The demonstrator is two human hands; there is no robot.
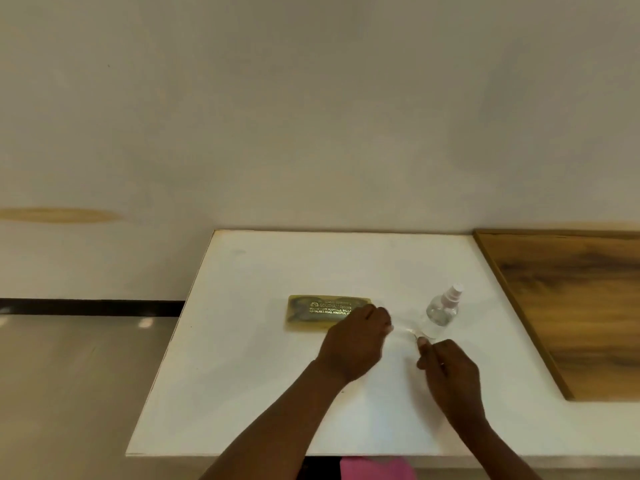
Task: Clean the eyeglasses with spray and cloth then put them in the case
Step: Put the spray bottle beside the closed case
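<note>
White table (pixel 263 393) fills the lower middle of the frame, and both hands are out over it, right of centre. Left hand (pixel 356 341) sits with its fingers curled, knuckles up, its fingertips at the right end of the case (pixel 322 311). Right hand (pixel 450 372) is just to its right, fingers curled too, thumb pointing up toward the bottle (pixel 440 313).

Between the two hands there's something faint and clear, a thin curved glint, and that looks like the glasses (pixel 403 330), held at either end. They're pale against the white top and hard to make out, so take that as a best reading: each grip seems to pinch one side of the frame, low over the table, just in front of the bottle.

Case lies flat in the middle of the frame, yellowish, with gold lettering on top, and it appears closed. Spray bottle stands upright to the right of it, clear body, pale pink nozzle, untouched. A pink patch (pixel 377 467) peeks out at the bottom edge below the table; could be the cloth, can't say for sure. Wood panel (pixel 571 306) runs down the right side.

So we're early, by the look of it: glasses in hand, no spraying yet. The next move calls for freeing one hand, most likely the right as it's nearest the bottle, while the other keeps hold of the frame and turns the lenses toward the nozzle. Then the cloth has to be found.
</note>
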